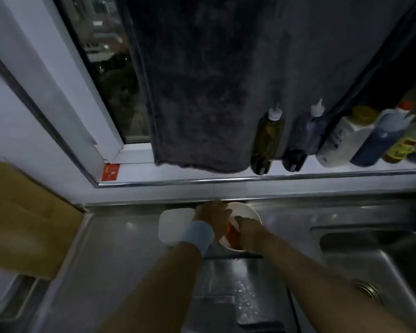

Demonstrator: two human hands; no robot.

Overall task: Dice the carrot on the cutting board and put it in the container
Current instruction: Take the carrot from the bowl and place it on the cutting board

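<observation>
Orange carrot (231, 233) in white bowl (251, 211) between left grip (213, 216) and right grip (249, 230), open or closed unclear for both

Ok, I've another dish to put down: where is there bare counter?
Bare steel counter lies between the wooden board and the white container, and nearer the camera. A narrower strip runs between the bowl and the sink. Crowded: white container, bowl, left hand and right hand bunch at the back edge.
</observation>
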